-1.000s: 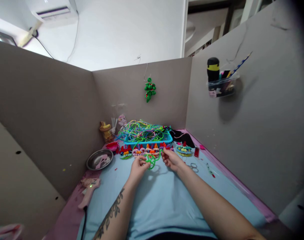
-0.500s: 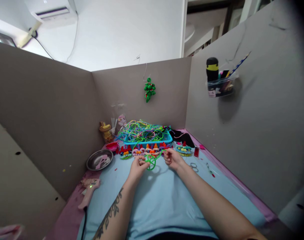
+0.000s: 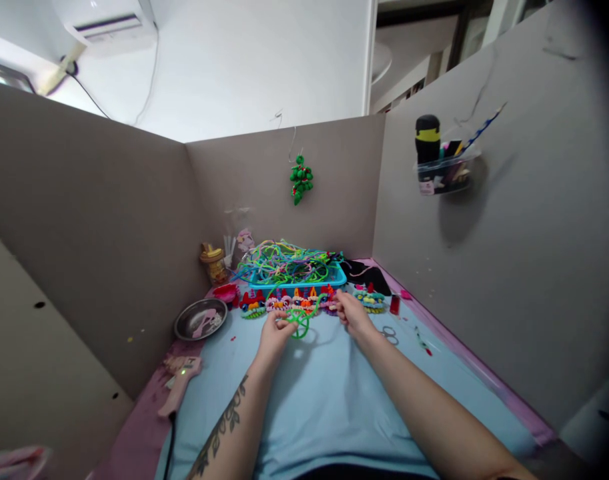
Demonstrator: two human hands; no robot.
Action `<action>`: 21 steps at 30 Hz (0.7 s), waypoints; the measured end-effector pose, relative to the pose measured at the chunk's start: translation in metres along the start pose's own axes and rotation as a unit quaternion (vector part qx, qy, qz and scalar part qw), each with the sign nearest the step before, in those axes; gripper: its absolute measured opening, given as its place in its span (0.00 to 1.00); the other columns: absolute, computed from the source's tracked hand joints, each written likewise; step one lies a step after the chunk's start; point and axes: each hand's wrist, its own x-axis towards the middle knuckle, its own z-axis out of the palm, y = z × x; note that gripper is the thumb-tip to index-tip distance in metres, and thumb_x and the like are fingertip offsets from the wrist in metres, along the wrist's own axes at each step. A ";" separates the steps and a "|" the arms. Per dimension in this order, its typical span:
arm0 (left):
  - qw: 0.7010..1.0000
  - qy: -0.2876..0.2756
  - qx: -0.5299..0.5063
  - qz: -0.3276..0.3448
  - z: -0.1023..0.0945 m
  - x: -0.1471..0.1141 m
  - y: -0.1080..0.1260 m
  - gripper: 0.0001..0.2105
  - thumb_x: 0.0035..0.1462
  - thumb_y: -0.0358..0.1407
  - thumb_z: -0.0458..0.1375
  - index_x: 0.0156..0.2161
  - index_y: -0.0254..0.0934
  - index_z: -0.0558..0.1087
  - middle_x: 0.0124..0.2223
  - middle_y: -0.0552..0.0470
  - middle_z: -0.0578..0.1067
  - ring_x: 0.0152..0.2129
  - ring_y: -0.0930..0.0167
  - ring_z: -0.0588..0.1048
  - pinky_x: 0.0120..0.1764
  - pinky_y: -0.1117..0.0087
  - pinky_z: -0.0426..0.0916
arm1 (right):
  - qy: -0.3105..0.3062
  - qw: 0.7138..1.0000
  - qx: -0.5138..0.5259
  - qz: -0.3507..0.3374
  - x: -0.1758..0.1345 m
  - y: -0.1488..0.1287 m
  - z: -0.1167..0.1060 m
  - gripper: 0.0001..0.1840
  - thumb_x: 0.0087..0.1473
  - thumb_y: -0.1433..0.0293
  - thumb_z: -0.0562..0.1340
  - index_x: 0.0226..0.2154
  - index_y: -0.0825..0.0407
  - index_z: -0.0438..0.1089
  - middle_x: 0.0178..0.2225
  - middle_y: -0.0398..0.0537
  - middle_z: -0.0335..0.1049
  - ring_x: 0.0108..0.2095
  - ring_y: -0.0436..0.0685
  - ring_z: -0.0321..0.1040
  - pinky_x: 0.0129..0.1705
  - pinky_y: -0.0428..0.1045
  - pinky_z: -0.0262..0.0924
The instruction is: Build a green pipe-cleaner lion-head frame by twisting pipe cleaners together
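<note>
My left hand point(image 3: 279, 331) is closed in a pinch on a bright green cord point(image 3: 300, 329), which hangs in loose loops beside the fingertips. From the loops a single strand runs up and right toward my right hand point(image 3: 348, 311). That hand's fingers are closed near the strand's end; whether they grip it is too small to make out. Both hands are above the blue cloth point(image 3: 314, 407). Just behind them stands a row of colourful craft figures point(image 3: 278, 303), including a teal and yellow one point(image 3: 370, 300) beyond my right hand.
A blue tray point(image 3: 329, 283) heaped with coloured cords stands at the back. On the left are a metal bowl point(image 3: 184, 328) and a pink glue gun point(image 3: 178, 390) with its cable. Scissors point(image 3: 390, 335) lie right of my right forearm. Grey partitions point(image 3: 284, 227) enclose the table.
My right hand has moved slightly right and up, away from my left hand. My left hand keeps its hold on the green loops, which have shifted a little.
</note>
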 end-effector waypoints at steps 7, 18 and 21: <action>1.000 -0.007 -0.003 -0.005 0.002 -0.002 0.001 0.19 0.35 0.35 0.64 0.31 0.38 0.60 0.17 0.62 0.65 0.14 0.78 0.62 0.22 0.77 0.52 | -0.029 0.865 -0.362 -0.346 -0.015 -0.004 0.004 0.14 0.49 0.70 0.57 0.40 0.47 0.71 0.34 0.47 0.65 0.33 0.54 0.63 0.38 0.49 0.58; 1.000 -0.007 0.001 -0.008 0.000 0.001 0.000 0.20 0.35 0.37 0.65 0.32 0.37 0.60 0.17 0.62 0.65 0.13 0.79 0.60 0.21 0.77 0.51 | -0.093 0.774 -0.518 -0.352 -0.021 -0.004 0.008 0.11 0.52 0.74 0.55 0.32 0.49 0.72 0.34 0.48 0.65 0.35 0.54 0.62 0.38 0.48 0.55; 1.000 0.009 -0.001 -0.012 -0.001 0.002 0.000 0.21 0.34 0.38 0.66 0.32 0.37 0.61 0.17 0.62 0.66 0.12 0.79 0.60 0.20 0.77 0.50 | -0.123 0.800 -0.478 -0.342 -0.022 -0.006 0.010 0.09 0.50 0.76 0.55 0.30 0.50 0.70 0.31 0.46 0.66 0.34 0.53 0.62 0.37 0.47 0.54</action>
